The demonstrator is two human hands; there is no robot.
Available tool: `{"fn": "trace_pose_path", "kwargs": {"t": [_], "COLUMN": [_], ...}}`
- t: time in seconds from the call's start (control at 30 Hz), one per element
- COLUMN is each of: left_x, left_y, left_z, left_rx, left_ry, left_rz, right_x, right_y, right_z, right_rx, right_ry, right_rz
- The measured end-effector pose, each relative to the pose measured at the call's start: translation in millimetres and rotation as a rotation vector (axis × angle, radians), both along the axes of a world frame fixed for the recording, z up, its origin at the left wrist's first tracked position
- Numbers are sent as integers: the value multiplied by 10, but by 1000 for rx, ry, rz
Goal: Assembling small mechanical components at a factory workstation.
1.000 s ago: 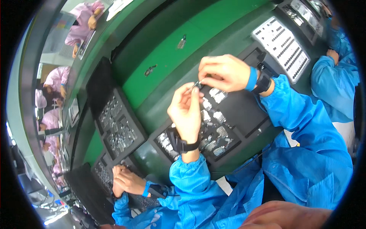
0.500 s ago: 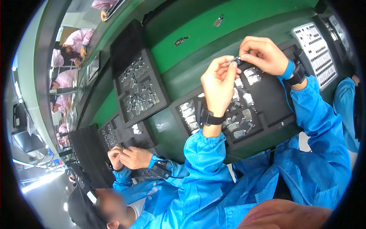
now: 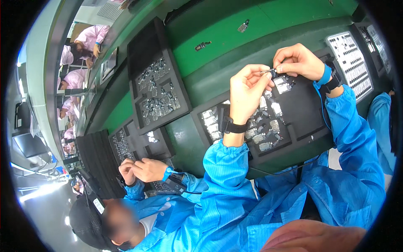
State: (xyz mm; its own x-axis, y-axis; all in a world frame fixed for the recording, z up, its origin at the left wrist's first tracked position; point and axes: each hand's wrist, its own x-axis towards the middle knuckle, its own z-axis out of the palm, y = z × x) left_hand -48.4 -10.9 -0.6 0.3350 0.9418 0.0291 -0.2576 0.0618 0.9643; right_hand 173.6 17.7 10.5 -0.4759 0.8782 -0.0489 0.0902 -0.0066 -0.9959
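Between both hands, above the near tray, is a small electronic part [image 3: 273, 73] with a silvery piece and a dark end. My left hand [image 3: 248, 91] pinches its silvery side between thumb and fingertips. The dark end lies in the closed fingertips of my right hand [image 3: 301, 63]. My fingers cover much of the part, so its exact kind is unclear. Below them is a black foam tray [image 3: 301, 114] with several similar silvery parts [image 3: 263, 133] in its compartments. A blue wrist strap [image 3: 323, 75] circles my right wrist, its cord running down beside the tray.
Another black tray [image 3: 142, 46] with silvery parts stands to the left. Two loose parts, one dark [image 3: 202, 46] and one silvery [image 3: 243, 26], lie on the green mat [image 3: 285, 21]. A white tray [image 3: 349, 63] of small dark pieces stands right. A co-worker's hands [image 3: 145, 170] work at left.
Both my hands, still holding the part, have shifted slightly right and down in the picture. The right fingers sit more closely over the dark end. The view has shifted a little.
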Motion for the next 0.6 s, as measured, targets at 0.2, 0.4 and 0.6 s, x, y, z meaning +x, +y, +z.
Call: {"fn": "trace_pose_path", "kwargs": {"t": [0.2,0.4,0.6], "left_x": [12,23,23], "left_y": [-7,-14,-28], "left_z": [16,8,21], "left_rx": [-34,-42,-40], "left_ry": [42,28,55], "left_rz": [-7,-24,-26], "right_x": [17,46,45], "right_y": [25,26,18], "right_z": [-1,4,17], "right_rx": [4,-2,-9], "right_ry": [-1,8,-2], "right_rz": [46,78,86]}}
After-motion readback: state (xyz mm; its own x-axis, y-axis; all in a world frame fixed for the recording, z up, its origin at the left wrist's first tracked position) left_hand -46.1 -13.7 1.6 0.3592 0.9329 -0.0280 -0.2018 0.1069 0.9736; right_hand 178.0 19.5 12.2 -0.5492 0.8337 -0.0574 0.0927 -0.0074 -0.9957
